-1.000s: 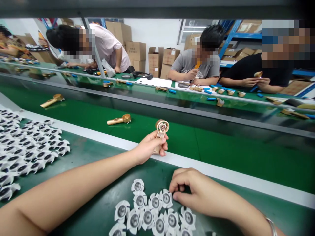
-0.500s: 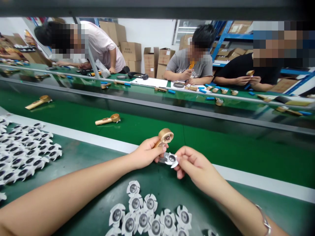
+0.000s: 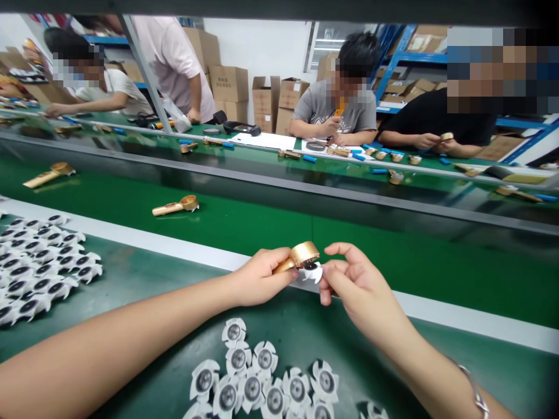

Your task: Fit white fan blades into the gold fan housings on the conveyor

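Observation:
My left hand (image 3: 262, 276) is wrapped around the handle of a gold handheld fan housing (image 3: 305, 252), its round ring tilted over toward the right. Just under that ring sits a white fan wheel (image 3: 312, 274) with a dark centre. My right hand (image 3: 349, 273) grips the wheel's right edge with the thumb and lower fingers, while the forefinger is lifted and bent. Whether the wheel touches the ring cannot be made out. Several loose white fan wheels (image 3: 252, 386) lie face up on the green table below my hands.
More fan wheels (image 3: 43, 256) stand in rows at the left. On the green belt (image 3: 244, 233) lie two gold housings, one nearer (image 3: 175, 205) and one farther left (image 3: 50, 174). Across the belt, several co-workers handle gold parts at a bench. A grey rail (image 3: 262, 185) runs between.
The gold ring has tipped over the white fan wheel, which was apart below it. My right forefinger has lifted off. The gold housings on the belt have shifted left in view.

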The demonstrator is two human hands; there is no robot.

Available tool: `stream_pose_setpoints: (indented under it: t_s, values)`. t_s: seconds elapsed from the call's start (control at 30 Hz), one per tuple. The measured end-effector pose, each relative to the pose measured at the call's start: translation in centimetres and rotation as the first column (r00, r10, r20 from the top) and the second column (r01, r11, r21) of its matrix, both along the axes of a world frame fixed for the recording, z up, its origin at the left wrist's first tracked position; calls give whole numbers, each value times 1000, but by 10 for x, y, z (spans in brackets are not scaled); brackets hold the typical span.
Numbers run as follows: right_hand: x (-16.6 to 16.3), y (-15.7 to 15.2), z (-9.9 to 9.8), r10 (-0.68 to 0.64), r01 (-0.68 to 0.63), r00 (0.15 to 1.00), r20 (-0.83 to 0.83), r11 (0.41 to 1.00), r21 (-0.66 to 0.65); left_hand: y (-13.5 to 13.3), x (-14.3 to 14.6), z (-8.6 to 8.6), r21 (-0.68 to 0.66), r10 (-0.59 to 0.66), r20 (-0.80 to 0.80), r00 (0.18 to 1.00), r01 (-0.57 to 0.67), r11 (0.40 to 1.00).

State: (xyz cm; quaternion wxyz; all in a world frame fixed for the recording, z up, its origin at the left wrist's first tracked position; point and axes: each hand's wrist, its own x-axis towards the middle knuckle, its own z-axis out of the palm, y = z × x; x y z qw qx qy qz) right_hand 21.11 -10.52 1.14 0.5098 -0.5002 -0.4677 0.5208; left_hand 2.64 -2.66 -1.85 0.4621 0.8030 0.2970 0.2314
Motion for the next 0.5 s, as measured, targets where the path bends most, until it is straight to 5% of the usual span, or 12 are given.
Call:
stream_pose_setpoints:
  t_s: [0.5]
  values:
    - [1, -3, 2, -21, 22, 1000, 2, 999, -32, -1, 0, 5, 22, -17, -49, 999, 18, 1000]
